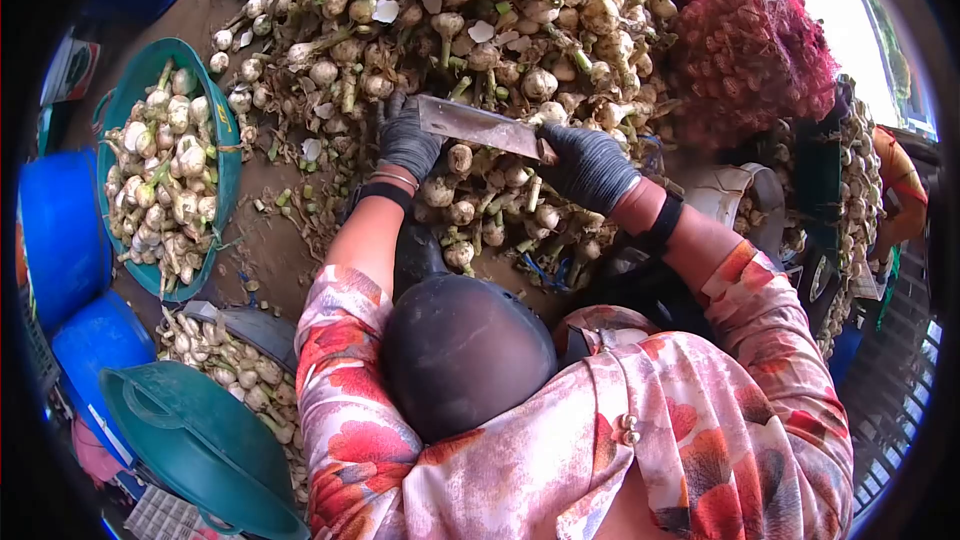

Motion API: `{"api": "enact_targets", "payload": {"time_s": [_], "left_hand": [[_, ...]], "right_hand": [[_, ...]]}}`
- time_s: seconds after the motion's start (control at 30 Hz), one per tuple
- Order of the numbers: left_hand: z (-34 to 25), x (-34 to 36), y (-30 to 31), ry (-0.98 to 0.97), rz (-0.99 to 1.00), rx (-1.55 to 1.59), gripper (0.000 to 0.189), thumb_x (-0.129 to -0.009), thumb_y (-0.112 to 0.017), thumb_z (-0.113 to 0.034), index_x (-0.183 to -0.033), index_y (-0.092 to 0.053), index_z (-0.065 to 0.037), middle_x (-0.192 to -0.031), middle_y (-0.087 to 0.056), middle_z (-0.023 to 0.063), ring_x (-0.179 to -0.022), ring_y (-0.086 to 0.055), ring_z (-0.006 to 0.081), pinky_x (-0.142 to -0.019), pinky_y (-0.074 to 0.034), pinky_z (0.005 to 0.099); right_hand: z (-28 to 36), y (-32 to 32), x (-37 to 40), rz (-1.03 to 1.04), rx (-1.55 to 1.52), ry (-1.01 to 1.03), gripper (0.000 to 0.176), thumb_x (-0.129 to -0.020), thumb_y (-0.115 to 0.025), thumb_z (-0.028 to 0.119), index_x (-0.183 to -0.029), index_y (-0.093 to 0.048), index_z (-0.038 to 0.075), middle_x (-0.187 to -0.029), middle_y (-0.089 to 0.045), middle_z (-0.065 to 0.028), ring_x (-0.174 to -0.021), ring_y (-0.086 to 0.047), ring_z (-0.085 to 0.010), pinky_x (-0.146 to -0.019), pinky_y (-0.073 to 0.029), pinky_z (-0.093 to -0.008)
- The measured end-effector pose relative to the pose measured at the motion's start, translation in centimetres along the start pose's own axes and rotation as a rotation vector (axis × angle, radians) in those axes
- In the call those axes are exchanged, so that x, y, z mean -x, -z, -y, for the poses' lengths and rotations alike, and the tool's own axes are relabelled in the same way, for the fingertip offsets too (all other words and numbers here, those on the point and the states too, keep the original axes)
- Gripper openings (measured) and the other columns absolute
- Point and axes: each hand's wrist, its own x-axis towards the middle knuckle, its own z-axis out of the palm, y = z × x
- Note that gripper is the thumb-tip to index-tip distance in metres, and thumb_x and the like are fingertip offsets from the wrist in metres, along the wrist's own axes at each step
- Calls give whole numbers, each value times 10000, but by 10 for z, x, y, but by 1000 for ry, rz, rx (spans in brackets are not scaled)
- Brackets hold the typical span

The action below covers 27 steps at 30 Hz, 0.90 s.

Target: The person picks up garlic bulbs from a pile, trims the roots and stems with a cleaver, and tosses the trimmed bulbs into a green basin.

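Observation:
Both hands wear grey gloves and meet over a large pile of garlic bulbs (540, 85). A wide metal blade (480, 126) lies level between them. My right hand (590, 168) is closed round the blade's right end, where a bit of brown handle shows. My left hand (410, 143) is at the blade's left end, its fingers partly hidden behind the blade and against the bulbs; whether it grips anything does not show. Loose bulbs with cut stems lie just below the blade.
A green tub (228, 145) of trimmed bulbs stands at the left, near blue barrels (65, 230). An empty green tub (190, 440) leans at the lower left beside more garlic. Red mesh sacks (750, 60) sit at the upper right. Another person's arm (898, 185) shows at the far right.

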Motion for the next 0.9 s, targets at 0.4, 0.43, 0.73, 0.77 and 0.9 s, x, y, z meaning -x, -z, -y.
{"api": "enact_targets", "payload": {"time_s": [0.4, 0.43, 0.73, 0.77, 0.9], "left_hand": [[-44, 111, 144, -120, -28, 938, 261, -925, -610, -99, -1175, -595, -27, -1068, -618, 109, -965, -604, 202, -884, -489, 333], [-45, 108, 145, -173, -49, 870, 262, -920, -616, -96, -1170, -595, -24, -1069, -618, 104, -966, -603, 200, -884, -490, 337], [-65, 103, 173, -153, -63, 1443, 677, -855, -737, -257, -1388, -390, -26, -1311, -511, 100, -1171, -523, 223, -1011, -436, 339], [-67, 108, 169, -240, -136, 1435, 675, -882, -711, -277, -1411, -377, -24, -1345, -501, 108, -1201, -512, 227, -1026, -426, 342], [-84, 106, 163, -173, -7, 1707, 465, -953, -607, -198, -1360, -457, -34, -1326, -553, 114, -1184, -547, 197, -1044, -415, 326]], "right_hand": [[-8, 15, -13, 128, -129, -154, 435, -838, -700, 438, -1066, -615, 78, -814, -654, -202, -787, -656, -372, -727, -519, -432], [-7, 18, -9, 76, -227, -139, 464, -837, -710, 462, -1070, -613, 73, -797, -647, -198, -758, -653, -357, -726, -519, -415], [60, 28, -33, 59, -1189, -380, 313, -857, -743, 363, -877, -613, 79, -696, -566, -12, -569, -495, -104, -527, -429, -309], [59, 21, -31, 73, -1404, -473, 304, -858, -741, 364, -829, -597, 98, -632, -520, -1, -484, -448, -109, -438, -376, -306], [74, 21, -19, 373, -1569, -614, 297, -849, -751, 371, -851, -599, 116, -561, -487, -6, -448, -419, -125, -411, -344, -300]]}}
